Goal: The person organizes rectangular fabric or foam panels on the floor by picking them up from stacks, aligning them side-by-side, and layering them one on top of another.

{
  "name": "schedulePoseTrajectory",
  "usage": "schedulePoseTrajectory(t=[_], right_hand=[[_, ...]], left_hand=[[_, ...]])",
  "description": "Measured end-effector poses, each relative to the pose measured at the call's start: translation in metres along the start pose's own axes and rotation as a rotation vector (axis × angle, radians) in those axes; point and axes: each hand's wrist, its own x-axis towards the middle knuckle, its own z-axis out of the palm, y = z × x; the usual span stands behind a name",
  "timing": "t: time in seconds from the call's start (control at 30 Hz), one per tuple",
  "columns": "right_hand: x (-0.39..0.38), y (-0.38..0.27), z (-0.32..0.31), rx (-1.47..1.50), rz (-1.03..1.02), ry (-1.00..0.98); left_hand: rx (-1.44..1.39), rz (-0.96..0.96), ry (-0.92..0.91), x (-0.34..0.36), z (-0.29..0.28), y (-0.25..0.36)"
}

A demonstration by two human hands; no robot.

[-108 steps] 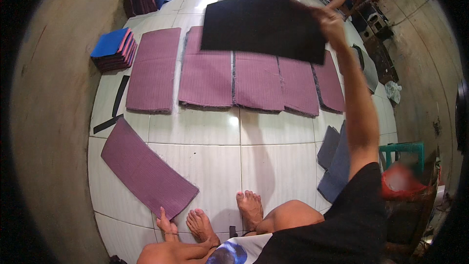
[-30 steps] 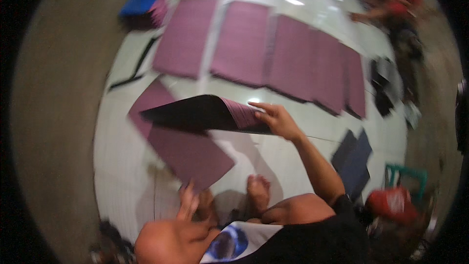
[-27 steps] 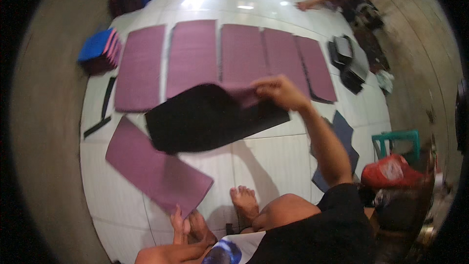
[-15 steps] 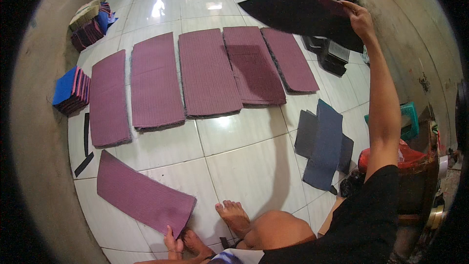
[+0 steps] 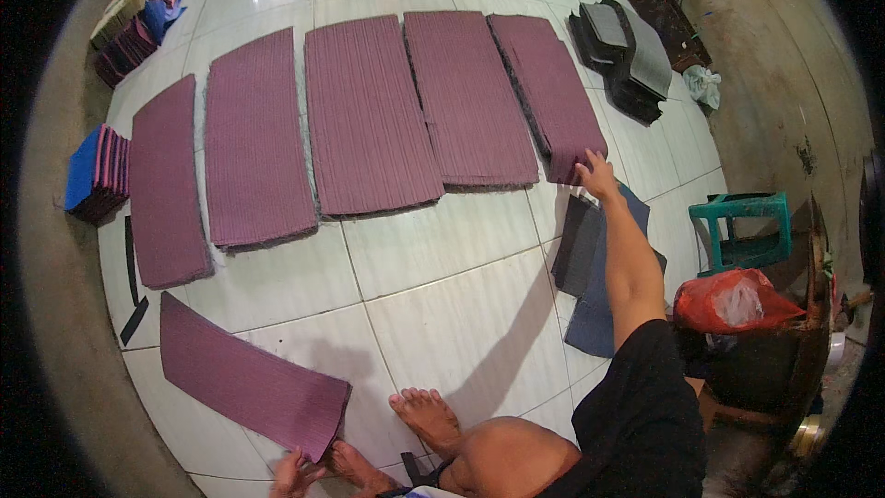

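My right hand (image 5: 597, 175) reaches out to the near end of the rightmost stack of ribbed purple fabric panels (image 5: 544, 83). Its fingers are spread against the top panel's near edge, where that panel bulges slightly. At the lower left lies another purple panel (image 5: 253, 373), set at a slant on the tiles. My left hand (image 5: 293, 474) is closed at its near corner, beside my foot; part of that grip is hard to see. More purple stacks stand in a row to the left, among them a middle stack (image 5: 369, 115) with fuzzy dark edges.
Grey and blue fabric pieces (image 5: 604, 286) lie under my right forearm. Black-grey stacks (image 5: 627, 55) sit at the far right, a green stool (image 5: 742, 221) and a red plastic bag (image 5: 728, 302) by the right wall. Blue-pink bundles (image 5: 97, 171) and dark strips (image 5: 138, 318) lie at left.
My right hand has come down from the upper right, and the dark-backed panel it held raised now lies on the rightmost stack. My left hand stays by the slanted panel's corner.
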Motion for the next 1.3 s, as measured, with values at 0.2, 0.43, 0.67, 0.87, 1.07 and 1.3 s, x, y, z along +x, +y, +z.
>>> schedulePoseTrajectory(t=[0.2, 0.43, 0.67, 0.87, 1.07, 1.3], right_hand=[[0.024, -0.002, 0.018, 0.106, 0.042, 0.038], [0.064, -0.058, 0.022, 0.113, 0.038, -0.095], [0.113, -0.066, 0.038, 0.209, -0.063, 0.037], [0.129, -0.096, 0.037, 0.189, -0.021, 0.025], [0.133, -0.102, 0.021, 0.096, 0.010, 0.079], [-0.006, -0.216, 0.011, 0.279, -0.391, 0.570]], left_hand=[[1.757, 0.479, 0.109, -0.074, 0.044, 0.203], [1.685, 1.270, 0.071, 0.056, 0.317, 0.207], [1.737, 0.809, 0.203, 0.098, 0.383, 0.176], [1.755, 0.708, 0.183, 0.097, 0.386, 0.180], [1.733, 0.682, 0.131, 0.085, 0.402, 0.188], [1.676, 0.785, 0.140, 0.105, 0.377, 0.181]])
